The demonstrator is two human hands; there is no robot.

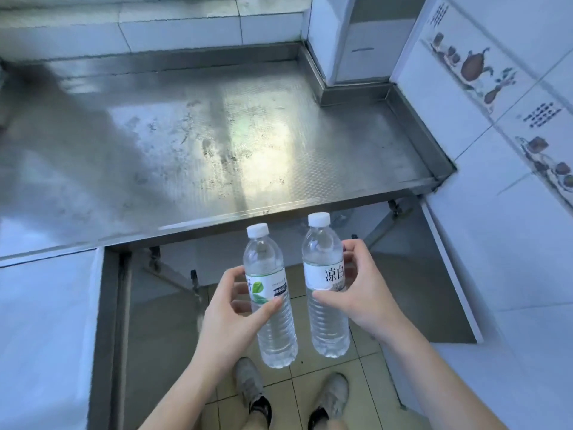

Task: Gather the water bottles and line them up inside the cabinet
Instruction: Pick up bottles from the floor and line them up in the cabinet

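Observation:
Two clear water bottles with white caps are held upright in front of me, just below the counter's front edge. My left hand (pixel 231 308) grips the bottle with the green leaf label (pixel 269 293) around its middle. My right hand (pixel 356 290) grips the bottle with the white label and black characters (pixel 325 274) the same way. The two bottles stand side by side, a small gap between them. Below the counter the cabinet opening (pixel 161 305) shows, with both doors swung open.
A bare stainless steel counter (pixel 217 144) spans the view, with a raised rim at the back and right. White cabinet doors hang open at the left (pixel 46 321) and right (pixel 449 274). Tiled walls (pixel 496 181) close in on the right. My shoes (pixel 251 389) stand on the tiled floor.

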